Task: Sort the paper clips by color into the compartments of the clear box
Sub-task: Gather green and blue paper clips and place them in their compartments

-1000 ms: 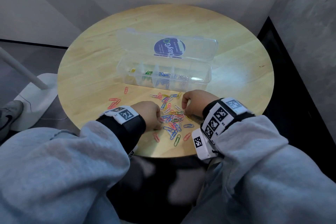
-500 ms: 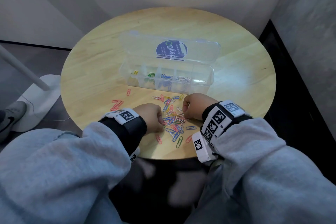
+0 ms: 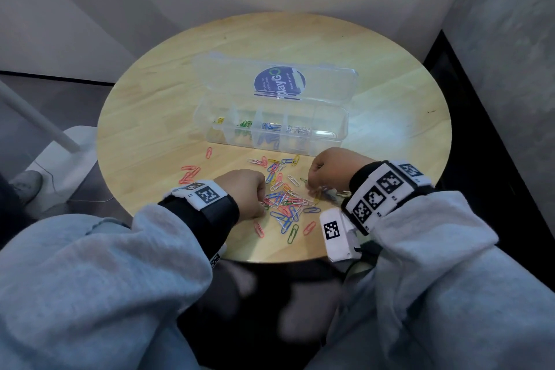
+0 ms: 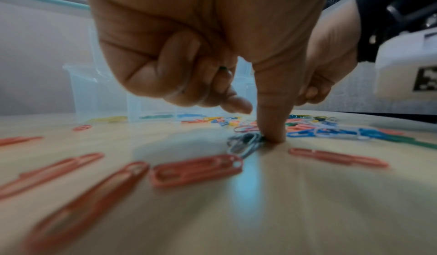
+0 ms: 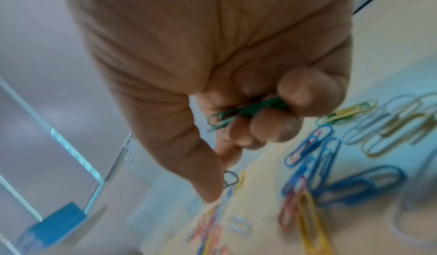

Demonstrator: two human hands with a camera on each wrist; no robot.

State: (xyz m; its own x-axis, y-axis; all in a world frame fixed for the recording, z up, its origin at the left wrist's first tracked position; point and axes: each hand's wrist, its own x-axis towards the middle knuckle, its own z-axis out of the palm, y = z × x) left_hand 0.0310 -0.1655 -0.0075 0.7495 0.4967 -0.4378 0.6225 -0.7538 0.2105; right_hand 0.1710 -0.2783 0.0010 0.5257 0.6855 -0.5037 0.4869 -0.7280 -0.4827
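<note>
A clear box (image 3: pixel 330 131) stands open mid-table, with yellow, green, blue and white clips in separate compartments. A mixed pile of paper clips (image 3: pixel 288 203) lies in front of it. My left hand (image 3: pixel 246 192) rests at the pile's left edge. One digit presses down beside a grey-white clip (image 4: pixel 246 143), and a speck of green (image 4: pixel 222 68) shows inside the other, curled fingers of this hand (image 4: pixel 260 122). My right hand (image 3: pixel 330 171) sits at the pile's right edge. It (image 5: pixel 222 180) grips green clips (image 5: pixel 250 109) in curled fingers while its tips reach a dark green clip (image 5: pixel 230 178).
The box lid (image 3: pixel 324 84) with a blue sticker leans back behind the compartments. Several red clips (image 3: pixel 189 174) lie apart to the left of my left hand. The round wooden table (image 3: pixel 390 135) drops off just behind my wrists. A white lamp base (image 3: pixel 66 159) stands on the floor at left.
Both hands stay at the pile with only small shifts of the fingers. The head view has tilted slightly, so the table sits a little lower in the picture.
</note>
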